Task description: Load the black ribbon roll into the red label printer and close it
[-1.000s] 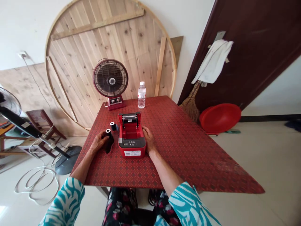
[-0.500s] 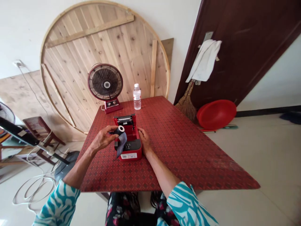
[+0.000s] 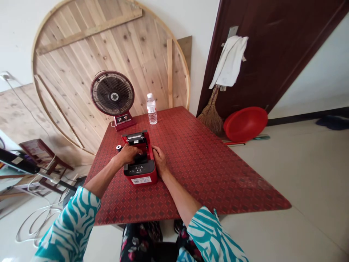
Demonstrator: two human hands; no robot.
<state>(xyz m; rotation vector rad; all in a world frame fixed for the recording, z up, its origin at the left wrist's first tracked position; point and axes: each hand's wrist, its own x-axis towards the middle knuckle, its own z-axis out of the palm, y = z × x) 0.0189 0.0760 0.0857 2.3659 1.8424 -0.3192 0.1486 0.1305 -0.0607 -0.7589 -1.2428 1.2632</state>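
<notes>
Bright tiled room, and against the wall leans a big round wooden board (image 3: 109, 54), with a wooden chair (image 3: 40, 156) off at the far left. Moving across the red patterned tabletop (image 3: 207, 174): one desk fan (image 3: 112, 95) stands at the back, and one black spool (image 3: 119, 147) with a white core sits loose, just left of the printer. Now the left hand (image 3: 127, 154) is right over the open compartment of a red thermal printer (image 3: 140, 174), fingers (image 3: 131, 154) curled downward, a dark roll (image 3: 141, 158) showing just beneath them. Are they gripping it? Can't tell from here. The lid (image 3: 135, 140) stands up, not yet shut, so that's the state of play: one roll at the compartment, one spool out on the tabletop. Behind the printer, one water bottle (image 3: 151, 109). The right hand (image 3: 159, 160) rests against the printer's right side, fingers open, holding nothing. Further right, a straw broom (image 3: 211, 112), a red plastic basin (image 3: 245, 123) on the floor, and a white cloth (image 3: 229, 62) hanging on a dark door (image 3: 272, 43).
</notes>
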